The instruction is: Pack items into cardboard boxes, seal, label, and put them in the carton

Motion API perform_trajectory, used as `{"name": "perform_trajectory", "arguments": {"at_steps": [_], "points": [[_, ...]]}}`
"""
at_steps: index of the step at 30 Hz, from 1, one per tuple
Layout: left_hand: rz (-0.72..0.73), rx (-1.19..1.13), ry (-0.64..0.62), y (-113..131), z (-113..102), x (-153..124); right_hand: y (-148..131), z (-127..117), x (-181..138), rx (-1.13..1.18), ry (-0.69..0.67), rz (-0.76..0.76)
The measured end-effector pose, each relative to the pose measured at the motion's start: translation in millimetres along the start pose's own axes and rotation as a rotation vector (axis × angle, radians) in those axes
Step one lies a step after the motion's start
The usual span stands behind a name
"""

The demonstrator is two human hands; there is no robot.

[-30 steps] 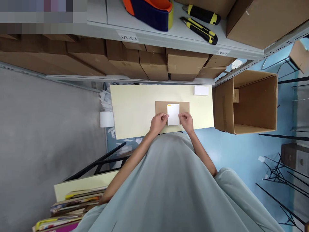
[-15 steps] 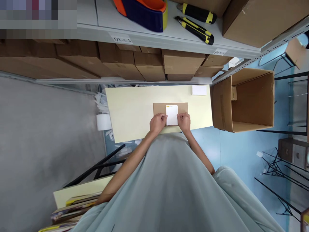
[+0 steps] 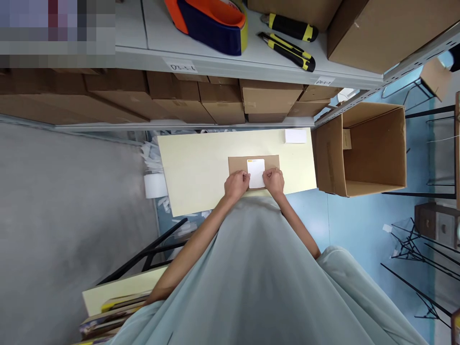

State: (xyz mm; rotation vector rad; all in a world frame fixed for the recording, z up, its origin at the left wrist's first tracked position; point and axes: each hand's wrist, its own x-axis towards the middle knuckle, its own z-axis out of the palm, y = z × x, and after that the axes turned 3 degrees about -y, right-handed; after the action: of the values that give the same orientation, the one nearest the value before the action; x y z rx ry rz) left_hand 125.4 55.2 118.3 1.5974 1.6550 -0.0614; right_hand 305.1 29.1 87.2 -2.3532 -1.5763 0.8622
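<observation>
A white label [image 3: 256, 174] with a small yellow mark at its top left lies over a flat brown cardboard piece [image 3: 236, 163] on the pale yellow table. My left hand [image 3: 237, 185] pinches the label's left edge near its lower corner. On the opposite edge my right hand [image 3: 273, 181] pinches the label the same way. Both hands are closed, with fingertips at the label's sides. How firmly the label's lower part touches the cardboard I cannot tell.
A small white stack [image 3: 295, 136] sits at the table's [image 3: 197, 167] back right. To the right stands an open cardboard box [image 3: 373, 148]. The shelf above holds a tape dispenser [image 3: 212, 28], two utility knives [image 3: 287, 51] and boxes. A white roll [image 3: 155, 185] is at left.
The view has tilted slightly, so the shelf and table appear a little lower. Both hands remain at the label's side edges, with barely any shift.
</observation>
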Motion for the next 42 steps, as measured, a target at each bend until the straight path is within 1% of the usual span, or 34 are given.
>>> {"name": "perform_trajectory", "arguments": {"at_steps": [6,13,18,22,30,35,39,42], "points": [[-0.021,0.004,-0.039,1.1,-6.2,0.9,-3.8,-6.7,0.2,0.034,-0.007,-0.003],[-0.020,0.002,-0.053,2.7,-9.4,-0.5,-9.7,-15.1,-0.7,-0.011,-0.048,0.023],[-0.018,-0.007,-0.048,0.3,-7.3,0.5,-11.9,-13.8,-0.7,-0.018,-0.061,0.047],[-0.017,-0.021,-0.047,-1.0,-5.4,1.3,-14.3,-12.3,-2.0,-0.079,-0.051,0.060],[-0.034,-0.033,-0.032,-1.7,-1.7,3.8,-10.2,-14.6,-1.9,-0.098,-0.069,0.003],[-0.027,-0.066,-0.048,-2.8,-2.1,3.9,-3.3,-11.7,1.1,-0.041,-0.080,-0.043],[-0.020,-0.067,-0.072,-3.6,-2.6,4.7,8.7,-18.4,4.7,0.048,-0.161,-0.120],[-0.005,-0.055,-0.089,-5.1,-3.5,5.8,16.2,-23.2,6.0,0.094,-0.219,-0.148]]}}
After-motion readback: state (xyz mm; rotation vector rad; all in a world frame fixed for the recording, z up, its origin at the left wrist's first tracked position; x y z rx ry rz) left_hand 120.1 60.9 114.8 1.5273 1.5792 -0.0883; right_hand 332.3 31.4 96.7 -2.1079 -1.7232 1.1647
